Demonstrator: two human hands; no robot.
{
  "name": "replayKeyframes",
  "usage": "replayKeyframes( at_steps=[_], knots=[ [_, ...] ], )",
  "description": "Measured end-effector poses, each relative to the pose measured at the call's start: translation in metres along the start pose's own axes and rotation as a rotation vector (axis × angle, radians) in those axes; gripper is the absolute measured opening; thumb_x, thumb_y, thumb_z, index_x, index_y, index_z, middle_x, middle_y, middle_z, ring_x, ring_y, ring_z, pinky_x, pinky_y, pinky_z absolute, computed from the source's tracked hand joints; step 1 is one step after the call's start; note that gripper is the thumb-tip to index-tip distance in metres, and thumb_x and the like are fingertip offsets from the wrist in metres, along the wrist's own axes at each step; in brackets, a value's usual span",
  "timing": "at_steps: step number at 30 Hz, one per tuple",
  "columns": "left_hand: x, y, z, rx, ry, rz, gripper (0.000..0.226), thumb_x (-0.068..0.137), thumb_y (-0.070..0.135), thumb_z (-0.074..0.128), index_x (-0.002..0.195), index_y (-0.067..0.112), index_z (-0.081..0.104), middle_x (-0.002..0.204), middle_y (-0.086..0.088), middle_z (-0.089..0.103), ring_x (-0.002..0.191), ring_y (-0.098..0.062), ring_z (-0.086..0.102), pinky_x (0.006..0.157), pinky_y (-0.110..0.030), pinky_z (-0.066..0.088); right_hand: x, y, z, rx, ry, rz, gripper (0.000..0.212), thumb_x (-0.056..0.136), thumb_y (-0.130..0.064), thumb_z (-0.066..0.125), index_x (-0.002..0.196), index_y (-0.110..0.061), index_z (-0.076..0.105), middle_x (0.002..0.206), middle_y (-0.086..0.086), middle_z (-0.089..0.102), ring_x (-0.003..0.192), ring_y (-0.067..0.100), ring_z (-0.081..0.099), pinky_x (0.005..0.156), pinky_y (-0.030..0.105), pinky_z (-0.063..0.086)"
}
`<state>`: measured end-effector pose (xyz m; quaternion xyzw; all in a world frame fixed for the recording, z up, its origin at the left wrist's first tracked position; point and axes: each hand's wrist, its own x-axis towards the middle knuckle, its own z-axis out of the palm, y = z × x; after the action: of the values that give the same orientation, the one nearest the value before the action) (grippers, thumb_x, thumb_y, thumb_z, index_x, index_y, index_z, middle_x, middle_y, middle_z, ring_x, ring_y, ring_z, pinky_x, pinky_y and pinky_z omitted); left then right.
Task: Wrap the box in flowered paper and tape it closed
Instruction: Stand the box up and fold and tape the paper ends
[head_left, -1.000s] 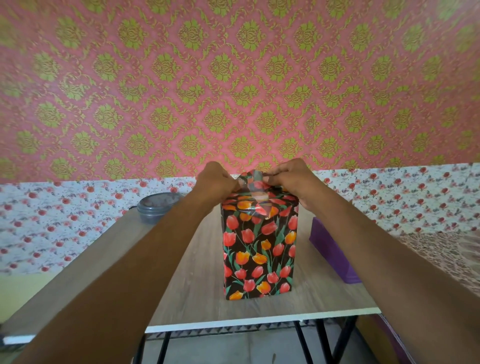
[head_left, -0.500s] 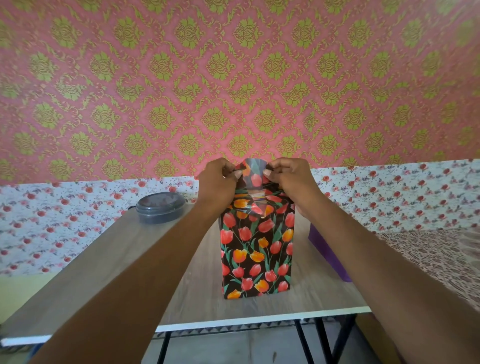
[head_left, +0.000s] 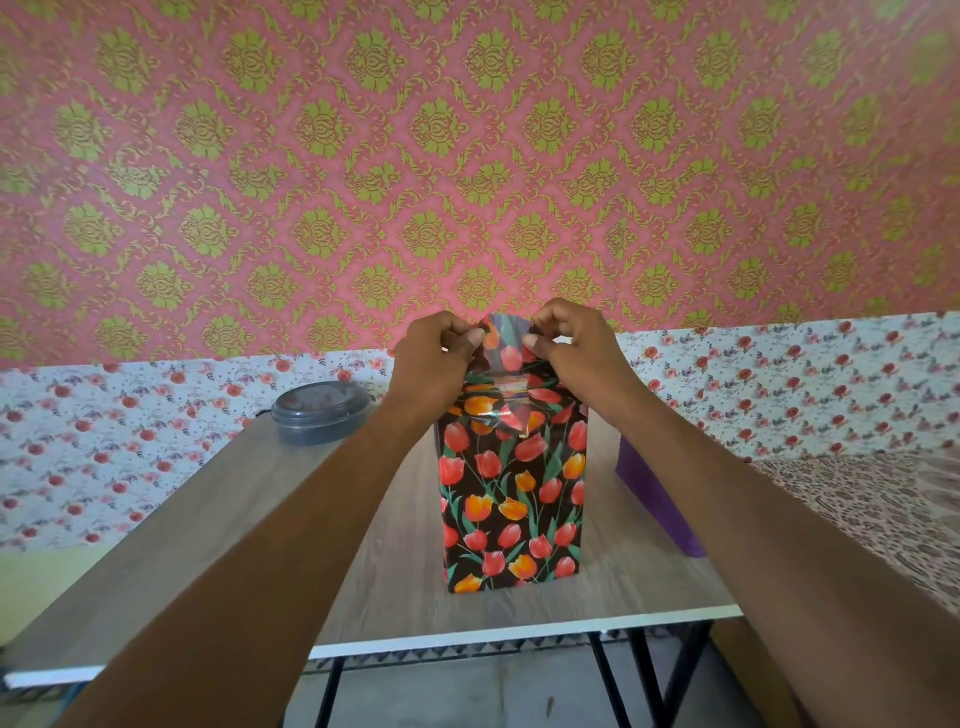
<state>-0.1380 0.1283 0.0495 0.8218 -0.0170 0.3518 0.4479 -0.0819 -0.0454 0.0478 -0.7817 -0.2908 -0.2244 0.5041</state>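
A tall box (head_left: 511, 499) stands upright on the wooden table (head_left: 208, 519), covered in glossy black paper with red and orange tulips. At its top a flap of the flowered paper (head_left: 506, 343) sticks up. My left hand (head_left: 434, 364) pinches the flap's left edge and my right hand (head_left: 571, 345) pinches its right edge, thumbs facing each other. A folded paper point (head_left: 511, 415) lies on the near face just below the top. No tape roll is in view.
A dark round lidded container (head_left: 319, 410) sits at the table's far left. A purple box (head_left: 657, 493) lies to the right of the wrapped box, partly behind my right forearm. The table's near edge (head_left: 519, 636) is white, with black legs below.
Both hands have risen from pressing down on the box top. The paper flap, low and bunched a second ago, now stands up between my fingers.
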Motion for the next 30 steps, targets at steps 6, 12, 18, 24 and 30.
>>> replayKeyframes(
  at_steps=[6, 12, 18, 24, 30],
  knots=[
    [0.005, -0.005, -0.018, 0.052, -0.061, -0.022, 0.005, 0.09, 0.011, 0.074, 0.094, 0.011, 0.072, 0.088, -0.003, 0.07, 0.079, -0.009, 0.063, 0.063, -0.017, 0.043, 0.006, -0.002, -0.008, -0.011, -0.044, 0.013, 0.012, 0.091, -0.012, 0.075, 0.086, -0.013, 0.064, 0.074, 0.006, 0.071, 0.073, 0.015, 0.065, 0.072, 0.025, 0.044],
    [0.0, -0.006, -0.015, 0.105, -0.047, 0.012, 0.008, 0.09, 0.009, 0.072, 0.092, 0.013, 0.066, 0.084, -0.002, 0.069, 0.073, -0.008, 0.062, 0.055, -0.017, 0.041, 0.007, 0.001, -0.011, -0.081, -0.053, -0.063, 0.012, 0.09, -0.005, 0.075, 0.089, -0.008, 0.063, 0.075, 0.001, 0.069, 0.068, -0.003, 0.063, 0.069, 0.021, 0.048],
    [-0.001, -0.007, -0.017, 0.046, -0.064, 0.088, 0.02, 0.092, -0.003, 0.064, 0.09, 0.017, 0.067, 0.072, 0.001, 0.068, 0.065, -0.003, 0.067, 0.055, -0.023, 0.05, 0.01, -0.001, -0.024, -0.08, -0.121, -0.105, 0.017, 0.087, 0.002, 0.074, 0.092, -0.011, 0.063, 0.076, 0.005, 0.071, 0.073, 0.001, 0.069, 0.066, 0.02, 0.051],
    [-0.003, -0.012, -0.014, -0.039, -0.03, 0.062, 0.022, 0.088, -0.006, 0.067, 0.081, 0.015, 0.071, 0.077, 0.005, 0.07, 0.076, -0.008, 0.065, 0.07, -0.027, 0.051, 0.009, 0.002, -0.025, -0.083, -0.125, -0.178, 0.021, 0.084, 0.017, 0.065, 0.086, -0.004, 0.068, 0.084, 0.005, 0.072, 0.083, 0.013, 0.071, 0.07, 0.013, 0.052],
    [-0.006, -0.012, -0.014, -0.041, 0.006, 0.027, 0.025, 0.087, -0.003, 0.07, 0.077, 0.019, 0.075, 0.083, 0.002, 0.074, 0.084, -0.014, 0.07, 0.079, -0.032, 0.06, 0.006, -0.001, -0.025, -0.045, -0.146, -0.132, 0.025, 0.082, 0.018, 0.064, 0.081, -0.003, 0.077, 0.082, 0.002, 0.075, 0.076, 0.005, 0.072, 0.072, 0.016, 0.056]
  ],
)
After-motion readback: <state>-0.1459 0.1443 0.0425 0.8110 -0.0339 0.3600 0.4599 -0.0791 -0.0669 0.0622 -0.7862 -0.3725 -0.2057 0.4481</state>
